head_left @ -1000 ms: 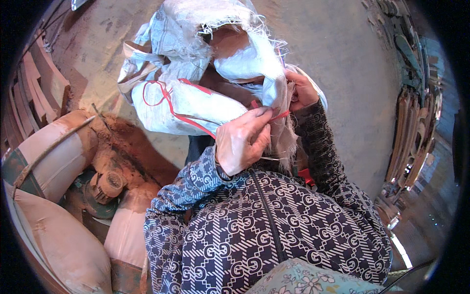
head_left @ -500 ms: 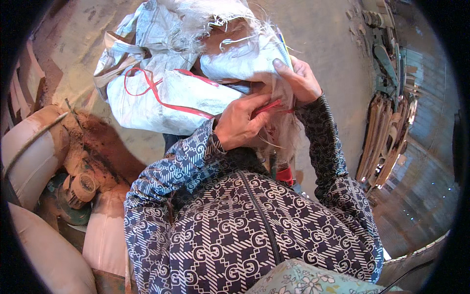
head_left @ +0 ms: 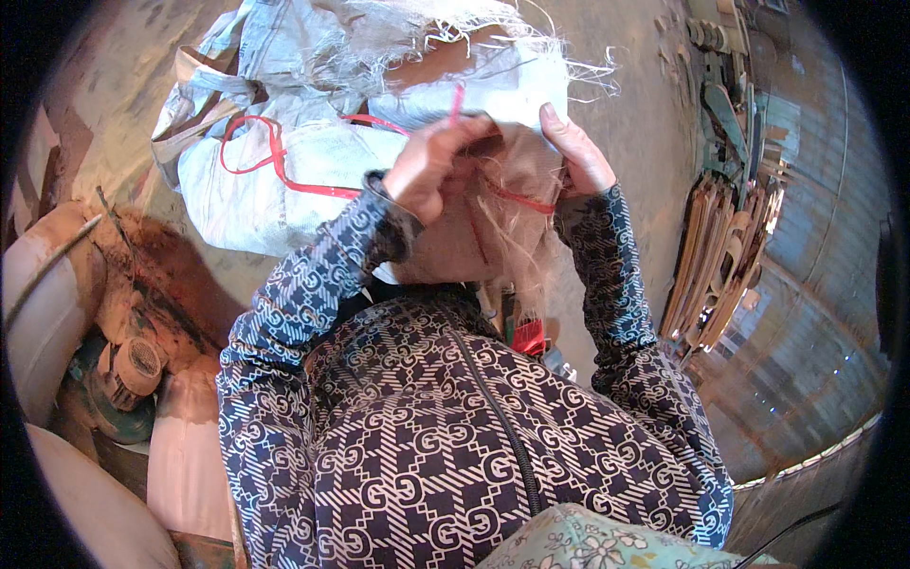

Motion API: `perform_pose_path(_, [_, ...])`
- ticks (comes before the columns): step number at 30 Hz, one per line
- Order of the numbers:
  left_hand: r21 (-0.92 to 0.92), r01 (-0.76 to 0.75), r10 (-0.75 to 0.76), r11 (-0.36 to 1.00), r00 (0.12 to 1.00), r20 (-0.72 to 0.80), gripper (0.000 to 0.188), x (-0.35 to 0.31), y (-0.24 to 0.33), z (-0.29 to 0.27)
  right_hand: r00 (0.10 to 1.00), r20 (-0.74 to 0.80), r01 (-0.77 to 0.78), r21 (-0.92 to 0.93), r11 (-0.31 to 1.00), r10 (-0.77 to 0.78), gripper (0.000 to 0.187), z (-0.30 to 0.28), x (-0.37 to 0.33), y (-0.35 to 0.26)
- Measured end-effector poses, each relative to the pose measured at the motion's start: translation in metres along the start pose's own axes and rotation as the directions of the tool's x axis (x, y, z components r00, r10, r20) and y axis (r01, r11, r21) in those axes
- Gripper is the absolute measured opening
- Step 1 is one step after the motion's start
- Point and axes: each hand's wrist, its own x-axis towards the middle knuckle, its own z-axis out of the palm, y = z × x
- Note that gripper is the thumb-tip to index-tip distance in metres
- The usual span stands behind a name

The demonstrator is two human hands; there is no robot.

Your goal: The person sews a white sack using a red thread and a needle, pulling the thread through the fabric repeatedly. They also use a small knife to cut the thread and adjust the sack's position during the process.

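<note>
White woven plastic sacks (head_left: 265,199) with frayed edges are bunched in front of me. My right hand (head_left: 580,156) grips the right side of a sack's pale, fraying flap (head_left: 521,166), thumb on top and fingers behind it. A thin red strip (head_left: 318,189) loops over the left sack, and a red length also crosses the flap toward my right hand. Over the flap, my left hand (head_left: 431,166) is closed and slightly blurred by motion. A red end sticks up from its fingers. Loose fibres hang below the flap.
Full pale sacks (head_left: 194,455) stand at the left, beside a rusty machine part (head_left: 133,370) and reddish dust. Stacked wooden pieces (head_left: 711,256) lean along a corrugated metal wall (head_left: 806,303) at the right. Something red (head_left: 528,337) lies beneath the flap, near my chest.
My left hand has moved up and left, drawing the red strip. The sacks have shifted left in view, and more of the flap now shows. My right hand keeps its grip.
</note>
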Motion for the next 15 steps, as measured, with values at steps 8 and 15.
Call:
perform_pose_path(8, [0.055,-0.144,0.147,0.988,0.988,-0.047,0.015,0.027,0.033,0.015,0.998,0.060,-0.027,-0.039,0.999,0.029,0.033,0.011,0.003,0.008])
perform_pose_path(15, [-0.026,-0.133,0.132,0.991,0.991,-0.012,0.010,0.024,0.043,0.003,0.994,-0.001,0.110,0.021,0.994,-0.110,0.041,-0.015,0.002,-0.016])
